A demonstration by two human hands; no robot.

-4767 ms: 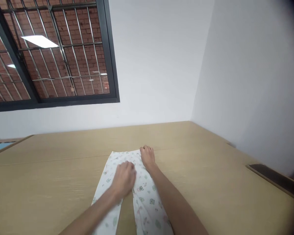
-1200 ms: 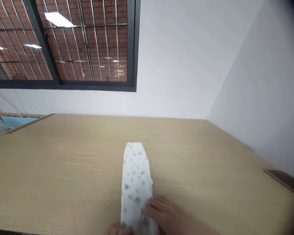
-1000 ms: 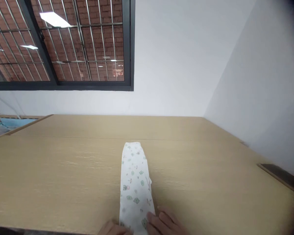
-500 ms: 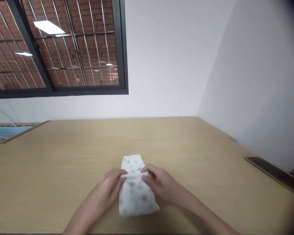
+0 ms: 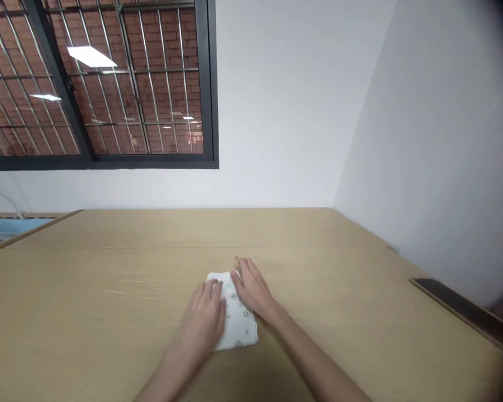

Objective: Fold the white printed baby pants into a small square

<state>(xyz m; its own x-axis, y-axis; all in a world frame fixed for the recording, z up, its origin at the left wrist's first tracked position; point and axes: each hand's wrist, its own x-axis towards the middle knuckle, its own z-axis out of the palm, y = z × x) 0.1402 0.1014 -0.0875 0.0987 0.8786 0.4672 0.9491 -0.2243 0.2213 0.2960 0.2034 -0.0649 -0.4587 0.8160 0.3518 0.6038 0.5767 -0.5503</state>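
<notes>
A small white garment [image 5: 238,325] with a green printed pattern lies folded into a short block on the wooden table [image 5: 109,312]. My left hand [image 5: 204,321] lies flat on its left half, fingers stretched forward. My right hand [image 5: 251,288] rests flat on its far right corner, fingers spread. Both hands press down on the cloth and hold nothing.
White walls meet in a corner beyond the table's far edge. A dark-framed barred window [image 5: 96,84] shows a brick wall. A dark slot [image 5: 461,310] sits at the table's right edge. Something blue [image 5: 8,226] lies past the left end.
The long strip of cloth has been folded over from the near end into a short block. Both hands, which pinched the folded edge half a second ago, now lie flat on it.
</notes>
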